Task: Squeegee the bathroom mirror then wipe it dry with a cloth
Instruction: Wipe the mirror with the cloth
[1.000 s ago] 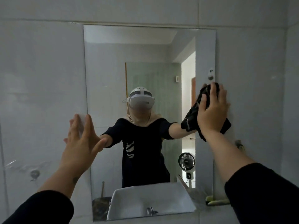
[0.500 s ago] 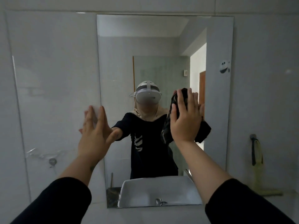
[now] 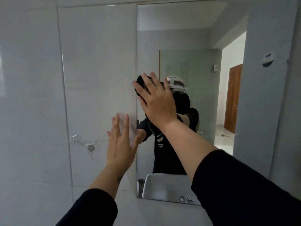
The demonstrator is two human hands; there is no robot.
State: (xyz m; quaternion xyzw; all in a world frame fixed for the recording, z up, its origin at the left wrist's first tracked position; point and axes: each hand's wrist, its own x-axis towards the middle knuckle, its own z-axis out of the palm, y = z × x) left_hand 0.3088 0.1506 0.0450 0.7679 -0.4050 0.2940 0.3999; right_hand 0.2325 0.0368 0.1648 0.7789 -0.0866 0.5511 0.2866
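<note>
The frameless bathroom mirror (image 3: 187, 38) hangs on the tiled wall and fills the right half of the view. My right hand (image 3: 156, 98) lies flat on the glass near its left edge and presses a black cloth (image 3: 140, 81) against it; most of the cloth is hidden under the palm. My left hand (image 3: 121, 141) is spread, fingers apart, flat on the white tile just left of the mirror's edge, holding nothing. No squeegee is in view.
A metal hook (image 3: 90, 147) with a clear holder sticks out of the tile at left. The mirror reflects a white basin (image 3: 166, 185), a tap (image 3: 184, 199), a doorway and a wooden door (image 3: 232, 97). A small sticker (image 3: 268, 59) sits on the glass at upper right.
My right hand has slid the black cloth leftward across the mirror, from its right edge to near its left edge. The view has turned left, and my left hand stays braced by the mirror's left edge.
</note>
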